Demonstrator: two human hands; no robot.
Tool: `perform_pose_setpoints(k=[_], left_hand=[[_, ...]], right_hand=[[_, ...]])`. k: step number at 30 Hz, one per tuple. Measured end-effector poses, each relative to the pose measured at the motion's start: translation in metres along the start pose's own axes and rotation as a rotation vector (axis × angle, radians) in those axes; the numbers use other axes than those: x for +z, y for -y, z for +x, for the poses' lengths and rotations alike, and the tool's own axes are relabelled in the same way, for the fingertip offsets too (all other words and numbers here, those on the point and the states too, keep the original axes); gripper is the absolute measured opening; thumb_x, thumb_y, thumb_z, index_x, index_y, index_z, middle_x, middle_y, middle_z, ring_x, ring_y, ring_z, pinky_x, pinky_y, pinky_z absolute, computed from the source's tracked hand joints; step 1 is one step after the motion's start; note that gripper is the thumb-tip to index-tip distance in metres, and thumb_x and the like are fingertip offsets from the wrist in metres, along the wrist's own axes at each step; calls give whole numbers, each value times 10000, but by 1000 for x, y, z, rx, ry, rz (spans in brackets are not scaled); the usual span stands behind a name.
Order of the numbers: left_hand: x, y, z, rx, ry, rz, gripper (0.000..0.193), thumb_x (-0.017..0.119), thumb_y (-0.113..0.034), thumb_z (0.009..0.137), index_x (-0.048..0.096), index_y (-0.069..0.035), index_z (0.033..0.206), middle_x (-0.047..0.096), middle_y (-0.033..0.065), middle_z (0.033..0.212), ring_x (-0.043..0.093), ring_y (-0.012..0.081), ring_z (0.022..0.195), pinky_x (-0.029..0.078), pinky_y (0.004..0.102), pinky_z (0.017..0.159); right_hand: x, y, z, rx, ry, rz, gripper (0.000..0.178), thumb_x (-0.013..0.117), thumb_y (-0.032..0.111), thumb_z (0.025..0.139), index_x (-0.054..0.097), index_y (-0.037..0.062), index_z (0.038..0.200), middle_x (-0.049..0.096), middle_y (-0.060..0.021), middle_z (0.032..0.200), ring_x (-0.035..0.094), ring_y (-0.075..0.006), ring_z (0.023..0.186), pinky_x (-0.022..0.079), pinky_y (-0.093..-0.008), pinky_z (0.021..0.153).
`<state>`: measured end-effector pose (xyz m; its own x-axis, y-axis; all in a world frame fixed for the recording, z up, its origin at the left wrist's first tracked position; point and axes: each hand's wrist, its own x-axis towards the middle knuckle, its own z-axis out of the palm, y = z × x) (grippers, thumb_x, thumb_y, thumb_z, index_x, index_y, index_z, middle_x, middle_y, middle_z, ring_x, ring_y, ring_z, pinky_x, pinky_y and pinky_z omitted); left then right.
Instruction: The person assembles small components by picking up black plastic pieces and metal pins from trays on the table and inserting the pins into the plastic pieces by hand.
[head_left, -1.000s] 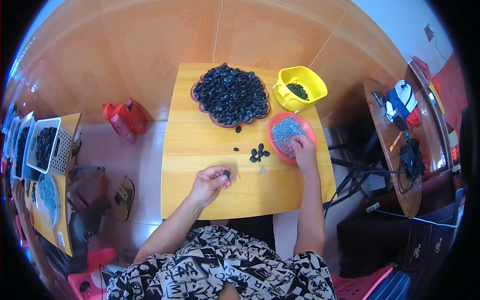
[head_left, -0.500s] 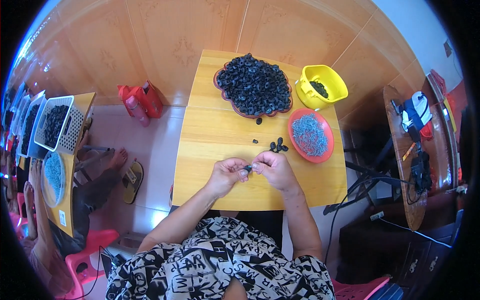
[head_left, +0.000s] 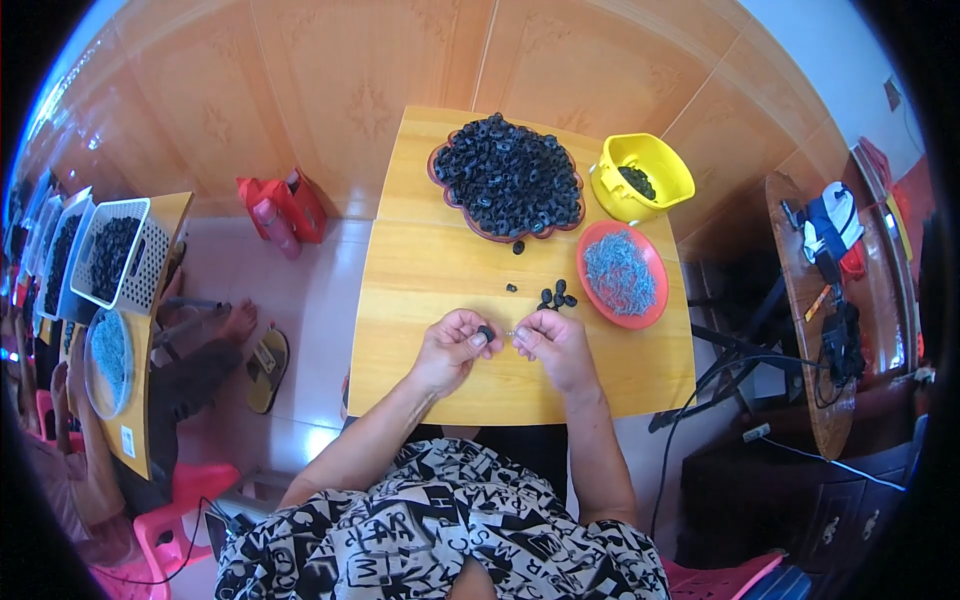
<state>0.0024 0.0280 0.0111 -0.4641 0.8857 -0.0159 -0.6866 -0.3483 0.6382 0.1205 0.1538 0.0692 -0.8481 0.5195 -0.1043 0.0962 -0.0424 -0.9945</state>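
My left hand (head_left: 455, 346) pinches a small black round part (head_left: 486, 332) between thumb and fingers, above the near half of the yellow table (head_left: 400, 280). Just to its right, my right hand (head_left: 556, 348) grips a tiny silvery metal piece (head_left: 511, 334), its tip pointing at the black part with a small gap between. Several black parts (head_left: 558, 296) lie loose on the wood beyond my right hand. A lone smaller black piece (head_left: 511, 288) sits to their left. The red plate (head_left: 655, 310) at the right bears a heap of thin silvery metal pieces.
A scalloped dish (head_left: 437, 172) heaped with black parts stands at the back, one part (head_left: 519, 247) by its rim. Behind the plate is a yellow bucket (head_left: 668, 190). At the left, another person sits beside a table with a white basket (head_left: 148, 262) of black parts.
My hands have drawn slightly apart. The black part in my left hand and the metal piece in my right, earlier together, are now separated by a small gap.
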Motion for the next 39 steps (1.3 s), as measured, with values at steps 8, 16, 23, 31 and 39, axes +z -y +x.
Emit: perform_pose_setpoints(k=[8, 16, 23, 31, 39], left_hand=[[-3, -11, -1, -39, 51, -245, 178, 599, -28, 824, 577, -26, 1001, 605, 87, 897, 575, 150, 702, 467, 242, 632], [-9, -7, -2, -107, -9, -227, 174, 570, 18, 831, 584, 17, 1004, 633, 137, 842, 611, 186, 687, 512, 265, 608], [-11, -5, -3, -110, 4, -205, 166, 572, 21, 830, 585, 13, 995, 639, 148, 857, 631, 202, 719, 530, 263, 608], [-6, -5, -3, -96, -7, -150, 162, 589, -16, 829, 579, 18, 987, 645, 154, 856, 634, 188, 708, 531, 252, 599], [-9, -3, -3, -90, -9, -95, 152, 599, -2, 816, 585, 29, 964, 648, 152, 836, 635, 189, 668, 528, 254, 566]], right_hand=[[10, -4, -2, -32, 7, 42, 102, 599, 98, 847, 583, 3, 882, 626, -39, 768, 556, -73, 648, 433, -201, 580], [22, -2, 2, -84, 5, 59, 88, 599, 78, 845, 584, 2, 886, 627, -34, 770, 557, -65, 658, 430, -191, 579], [21, -4, 5, -92, -8, 8, 81, 588, 77, 851, 585, 1, 878, 627, -36, 754, 556, -67, 650, 432, -195, 581], [20, -1, 5, -47, 4, 66, 80, 578, 78, 857, 588, 1, 875, 630, -38, 744, 565, -73, 659, 434, -198, 573], [19, -1, 9, -118, 47, -126, 81, 611, 82, 839, 577, 8, 836, 589, -21, 722, 524, -61, 632, 408, -184, 550]])
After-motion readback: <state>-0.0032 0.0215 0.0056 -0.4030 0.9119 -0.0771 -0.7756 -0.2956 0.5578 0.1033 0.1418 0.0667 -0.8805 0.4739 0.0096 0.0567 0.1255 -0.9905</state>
